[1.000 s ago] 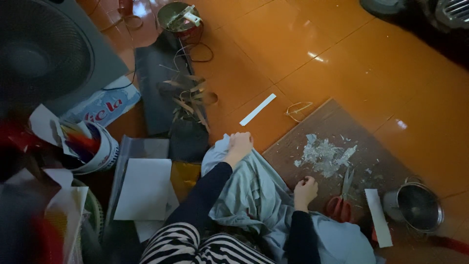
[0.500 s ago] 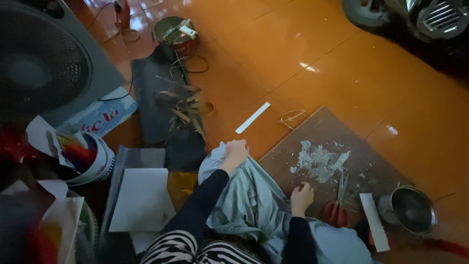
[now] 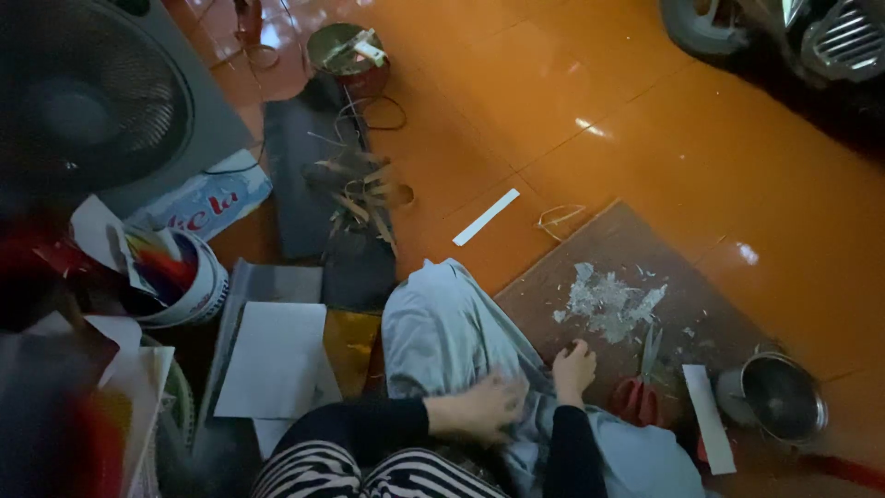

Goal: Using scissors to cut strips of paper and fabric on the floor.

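Our left hand [image 3: 481, 408] lay flat and open on the grey cloth [image 3: 442, 332]; our right hand [image 3: 573, 367] curled loosely, fingertips touching the brown board [image 3: 664, 249].

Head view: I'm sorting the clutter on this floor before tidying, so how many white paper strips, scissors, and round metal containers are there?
White paper strips: 2, one on the orange floor, one beside the scissors
Red-handled scissors: 1
Round metal containers: 2, a pot and a tin
Total: 5

A flat pale-blue and white package [image 3: 205, 200], seemingly a plastic pack, lies beside the fan base [image 3: 157, 129].
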